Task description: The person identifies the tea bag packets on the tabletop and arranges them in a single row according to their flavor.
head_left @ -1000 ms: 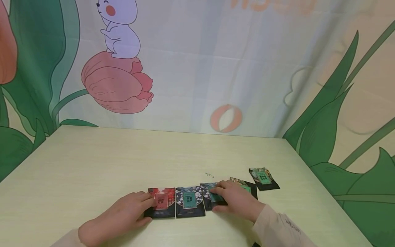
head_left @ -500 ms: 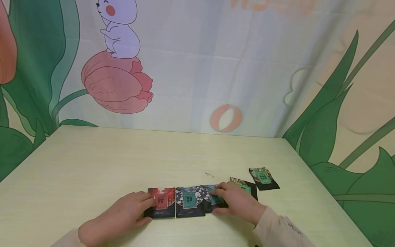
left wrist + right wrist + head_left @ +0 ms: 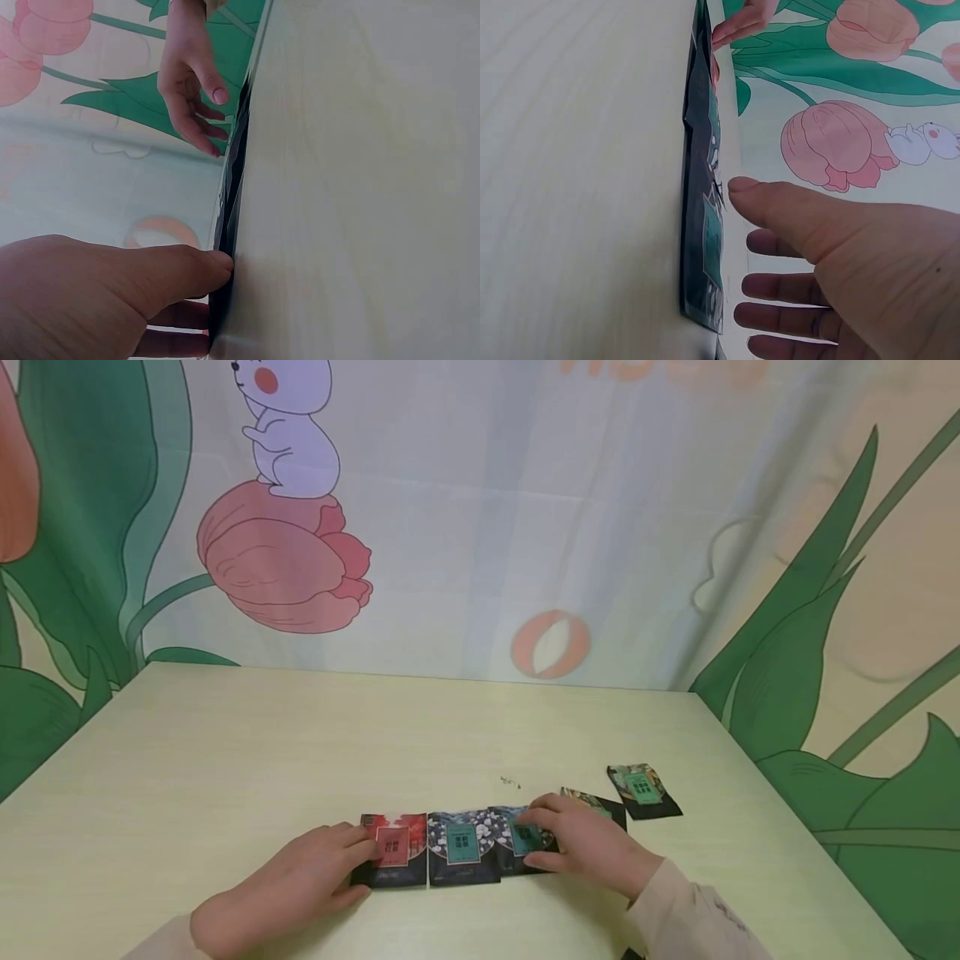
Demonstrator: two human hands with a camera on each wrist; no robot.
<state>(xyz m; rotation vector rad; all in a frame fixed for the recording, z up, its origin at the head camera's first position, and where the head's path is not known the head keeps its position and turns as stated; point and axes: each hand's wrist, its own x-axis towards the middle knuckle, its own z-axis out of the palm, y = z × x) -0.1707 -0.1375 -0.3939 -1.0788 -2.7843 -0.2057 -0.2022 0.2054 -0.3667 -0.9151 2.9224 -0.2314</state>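
Observation:
In the head view, my left hand (image 3: 292, 881) rests at the left side of a red-topped tea sachet (image 3: 405, 872), its index fingertip on the front and its thumb at the near corner. A white-flowered tea sachet (image 3: 462, 870) lies just right of it. The third, a blue-green tea sachet (image 3: 517, 860), meets that one with overlapping edges. Over its right part is my right hand (image 3: 592, 843), fingers loosely spread. The right wrist view shows this hand (image 3: 840, 277) with a gap between its fingertips and the sachets. A further sachet (image 3: 617, 814) is partly hidden behind it.
Another tea sachet (image 3: 643, 791) lies askew at the back right. Small dark specks (image 3: 510, 782) dot the pale table (image 3: 337, 735) beyond the row. A printed curtain (image 3: 450, 527) hangs along the table's far edge. A small black object (image 3: 632, 954) shows beside the right sleeve.
The blue-green sachet has shifted slightly toward me, against the flowered one's edge. My right hand has drawn a little to the right, uncovering more of its label. My left hand stays put.

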